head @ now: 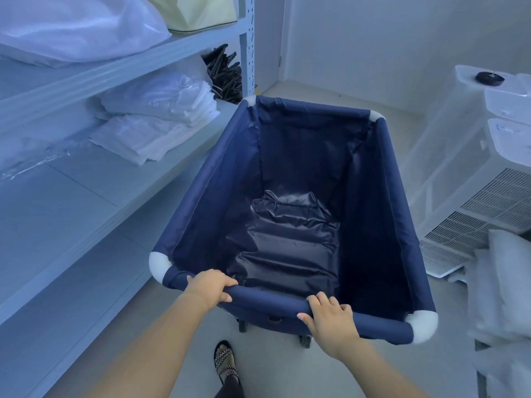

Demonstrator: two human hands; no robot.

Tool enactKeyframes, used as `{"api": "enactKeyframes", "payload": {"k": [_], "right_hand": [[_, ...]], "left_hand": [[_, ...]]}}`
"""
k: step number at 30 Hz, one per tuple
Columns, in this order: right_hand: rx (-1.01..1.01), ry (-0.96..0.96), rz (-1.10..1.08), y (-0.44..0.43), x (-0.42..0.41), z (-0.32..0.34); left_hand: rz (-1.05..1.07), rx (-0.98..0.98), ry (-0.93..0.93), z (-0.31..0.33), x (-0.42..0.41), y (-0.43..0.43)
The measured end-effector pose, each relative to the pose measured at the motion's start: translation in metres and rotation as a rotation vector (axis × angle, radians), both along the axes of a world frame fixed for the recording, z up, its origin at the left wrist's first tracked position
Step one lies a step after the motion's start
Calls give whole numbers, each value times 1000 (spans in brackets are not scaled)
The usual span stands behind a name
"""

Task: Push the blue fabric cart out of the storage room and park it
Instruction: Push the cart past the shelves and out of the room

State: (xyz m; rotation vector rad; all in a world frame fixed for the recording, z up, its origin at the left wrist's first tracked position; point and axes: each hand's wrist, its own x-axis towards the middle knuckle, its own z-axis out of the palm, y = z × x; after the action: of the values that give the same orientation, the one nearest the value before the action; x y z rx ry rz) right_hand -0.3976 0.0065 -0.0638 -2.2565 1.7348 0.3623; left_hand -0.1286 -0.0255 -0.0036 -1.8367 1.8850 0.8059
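Between the shelving unit on my left and the white stacked bins on my right stands the blue fabric cart, wheels on the floor, its far end pointing toward the room corner.

1. Grip status. I have both hands on the near padded rail. My left hand wraps the rail near the left white corner cap; its fingers are curled over the top and closed on the rail. My right hand wraps the rail further right, fingers likewise curled and clamped around it. Neither hand is spread.

2. Cart status. The liner holds only a crumpled dark sheet of fabric or plastic on the bottom. One caster shows beneath the near rail.

3. Progress. I judge the task to be at its opening stage: the grasp is made, but the cart sits inside the storage room, with folded white linens on the shelf alongside. No doorway is visible ahead.

4. Remaining. Turn or draw the cart toward the exit, roll it out, park it, release the rail. Clearance on both sides looks tight; I expect to steer carefully.
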Motion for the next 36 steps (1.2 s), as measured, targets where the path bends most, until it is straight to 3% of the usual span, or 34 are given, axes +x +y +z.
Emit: {"api": "enactKeyframes", "payload": {"k": [12, 20, 36], "right_hand": [[-1, -64, -133, -121, 40, 1], [-327, -95, -262, -170, 72, -1], [-387, -86, -257, -335, 52, -2]], "left_hand": [[-119, -13, -10, -6, 41, -136], [-170, -304, -46, -47, 66, -185], [-255, -259, -3, -49, 55, -365]]}}
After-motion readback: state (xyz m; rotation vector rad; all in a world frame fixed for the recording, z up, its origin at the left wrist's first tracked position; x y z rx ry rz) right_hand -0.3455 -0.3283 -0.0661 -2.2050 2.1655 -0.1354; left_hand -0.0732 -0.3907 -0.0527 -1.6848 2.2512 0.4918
